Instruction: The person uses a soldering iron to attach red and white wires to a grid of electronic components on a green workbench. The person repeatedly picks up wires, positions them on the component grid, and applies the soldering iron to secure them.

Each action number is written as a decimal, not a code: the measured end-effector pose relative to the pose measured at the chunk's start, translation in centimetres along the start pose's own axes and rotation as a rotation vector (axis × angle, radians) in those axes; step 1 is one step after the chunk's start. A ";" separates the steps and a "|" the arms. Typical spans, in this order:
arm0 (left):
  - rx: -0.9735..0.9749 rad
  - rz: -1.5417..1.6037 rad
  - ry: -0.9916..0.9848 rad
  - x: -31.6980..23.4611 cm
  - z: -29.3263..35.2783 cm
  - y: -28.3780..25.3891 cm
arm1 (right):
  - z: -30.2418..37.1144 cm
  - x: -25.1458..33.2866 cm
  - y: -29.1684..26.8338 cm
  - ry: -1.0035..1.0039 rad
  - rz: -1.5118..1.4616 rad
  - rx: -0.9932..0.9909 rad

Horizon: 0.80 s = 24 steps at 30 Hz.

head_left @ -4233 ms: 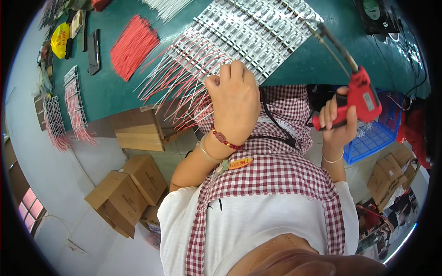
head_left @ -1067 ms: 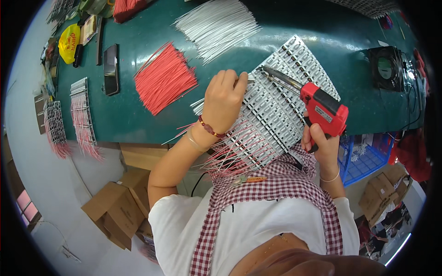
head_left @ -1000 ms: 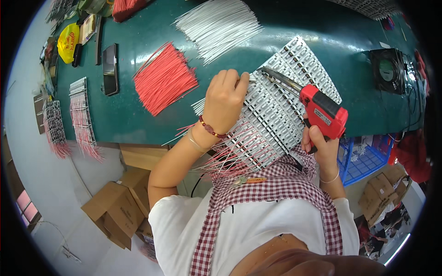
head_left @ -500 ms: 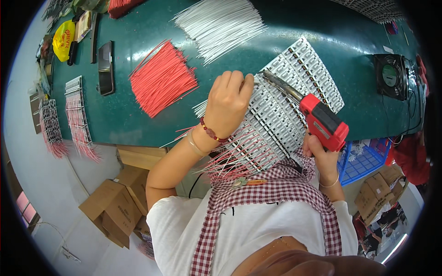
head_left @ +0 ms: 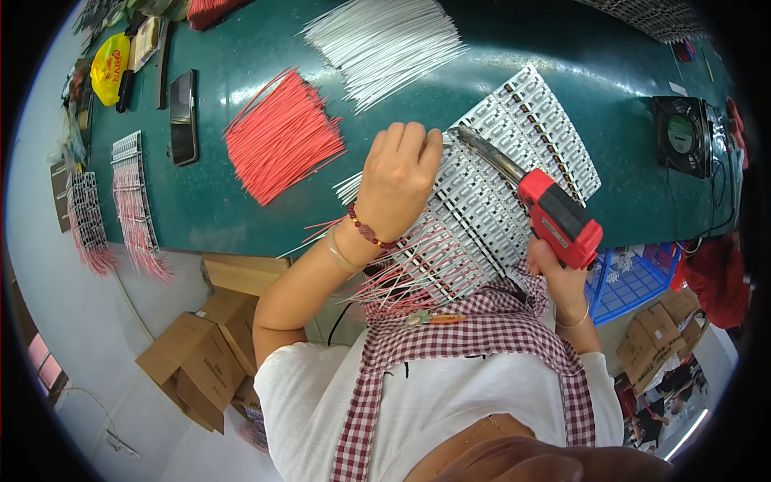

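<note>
A sheet of small grey-white circuit boards in rows (head_left: 490,193) slants across the table's near edge toward my apron. Red and white wires (head_left: 418,269) stick out from its lower left side. Over the sheet's left edge, my left hand (head_left: 400,173) is closed, fingers pinched together. White wire ends (head_left: 347,189) poke out from beneath it; the fingertips' grip is partly hidden. My right hand (head_left: 558,277) wraps the handle of a red and black soldering gun (head_left: 562,221). Its long metal tip reaches to the boards just beside my left fingertips.
Piles of red wires (head_left: 285,140) and white wires (head_left: 385,48) lie on the green table (head_left: 217,217). Leftward are a phone (head_left: 184,118) and wired board strips (head_left: 132,193). A small black fan (head_left: 681,135) stands right, above a blue basket (head_left: 630,285). Cardboard boxes (head_left: 197,361) sit below.
The soldering gun and my right hand have shifted slightly left and down. My left hand stays almost in place.
</note>
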<state>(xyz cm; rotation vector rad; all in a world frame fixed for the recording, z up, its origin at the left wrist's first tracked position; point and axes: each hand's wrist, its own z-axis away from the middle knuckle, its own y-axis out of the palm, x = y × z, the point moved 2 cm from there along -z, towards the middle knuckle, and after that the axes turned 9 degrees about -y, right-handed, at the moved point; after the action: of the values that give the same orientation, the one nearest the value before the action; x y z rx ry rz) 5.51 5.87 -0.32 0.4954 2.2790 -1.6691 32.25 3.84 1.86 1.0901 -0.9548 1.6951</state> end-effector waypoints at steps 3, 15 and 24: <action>-0.004 -0.004 0.000 -0.1 0.1 0.0 | 0.1 -0.4 0.1 -0.006 -0.017 -0.009; 0.003 -0.032 0.006 -0.1 0.1 0.1 | -0.2 0.9 0.0 -0.140 -0.001 0.072; 0.005 -0.021 0.020 -0.1 0.1 0.1 | -0.3 0.3 0.3 -0.043 -0.026 -0.016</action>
<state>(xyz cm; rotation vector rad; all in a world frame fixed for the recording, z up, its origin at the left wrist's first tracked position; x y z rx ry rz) 5.62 5.80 -0.39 0.4932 2.3029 -1.6873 31.86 4.13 1.99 1.1273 -0.9755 1.6467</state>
